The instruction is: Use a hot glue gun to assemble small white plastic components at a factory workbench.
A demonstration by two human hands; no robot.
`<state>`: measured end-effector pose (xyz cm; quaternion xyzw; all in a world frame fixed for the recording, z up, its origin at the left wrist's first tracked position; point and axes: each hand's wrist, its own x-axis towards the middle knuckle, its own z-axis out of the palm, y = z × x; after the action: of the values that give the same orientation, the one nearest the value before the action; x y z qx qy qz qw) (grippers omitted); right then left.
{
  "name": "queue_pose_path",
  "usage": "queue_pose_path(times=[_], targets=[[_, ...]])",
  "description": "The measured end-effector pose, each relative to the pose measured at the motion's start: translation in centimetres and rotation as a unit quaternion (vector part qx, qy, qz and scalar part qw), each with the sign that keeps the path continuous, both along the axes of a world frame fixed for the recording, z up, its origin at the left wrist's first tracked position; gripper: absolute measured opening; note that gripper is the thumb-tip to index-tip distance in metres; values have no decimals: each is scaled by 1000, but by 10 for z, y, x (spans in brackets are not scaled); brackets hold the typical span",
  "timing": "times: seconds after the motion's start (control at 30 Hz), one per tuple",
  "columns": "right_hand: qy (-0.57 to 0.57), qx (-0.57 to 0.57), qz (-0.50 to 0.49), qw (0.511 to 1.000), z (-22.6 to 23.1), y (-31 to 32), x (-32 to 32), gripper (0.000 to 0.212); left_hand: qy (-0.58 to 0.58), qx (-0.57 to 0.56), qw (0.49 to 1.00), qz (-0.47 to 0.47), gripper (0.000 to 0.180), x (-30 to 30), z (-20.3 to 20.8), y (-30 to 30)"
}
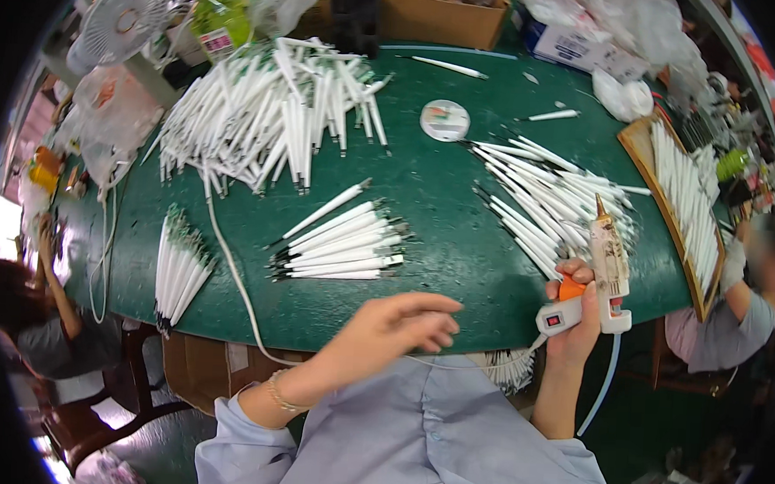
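My right hand (580, 327) is closed round the handle of a hot glue gun (610, 267), whose brown nozzle points up and away from me. A pale blue glue stick (606, 385) hangs from its rear end, and a finger lies by its orange trigger. My left hand (392, 325) hovers near the table's front edge with fingers loosely apart and nothing in them. Beyond it lies a fanned group of white pen-like sticks (343, 248) with dark and green tips. Another spread of white sticks (547, 198) lies beside the glue gun, partly hidden by it.
A big heap of white sticks (263, 113) covers the back left of the green table (457, 246); a small bundle (180, 271) lies nearer. A round white disc (445, 121), a wooden tray (669, 226) and a cable (233, 269) are also there. People sit at both sides.
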<state>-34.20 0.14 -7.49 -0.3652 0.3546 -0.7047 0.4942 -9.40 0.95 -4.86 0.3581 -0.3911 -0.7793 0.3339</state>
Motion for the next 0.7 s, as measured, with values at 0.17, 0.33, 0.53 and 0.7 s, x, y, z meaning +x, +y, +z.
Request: queue_pose_path(times=[0.17, 0.33, 0.53, 0.7], targets=[[-2, -44, -46, 998, -20, 5, -17, 20, -305, -550, 777, 0, 23, -91, -5, -31], [-38, -97, -62, 993, -29, 9, -25, 23, -387, -663, 641, -22, 19, -139, -28, -51], [-106, -136, -66, 983, -31, 9, -24, 22, -445, -695, 564, -36, 17, -137, -27, -52], [-127, -138, -58, 981, -33, 10, -29, 23, -446, -631, 634, -38, 27, -92, 10, -39]])
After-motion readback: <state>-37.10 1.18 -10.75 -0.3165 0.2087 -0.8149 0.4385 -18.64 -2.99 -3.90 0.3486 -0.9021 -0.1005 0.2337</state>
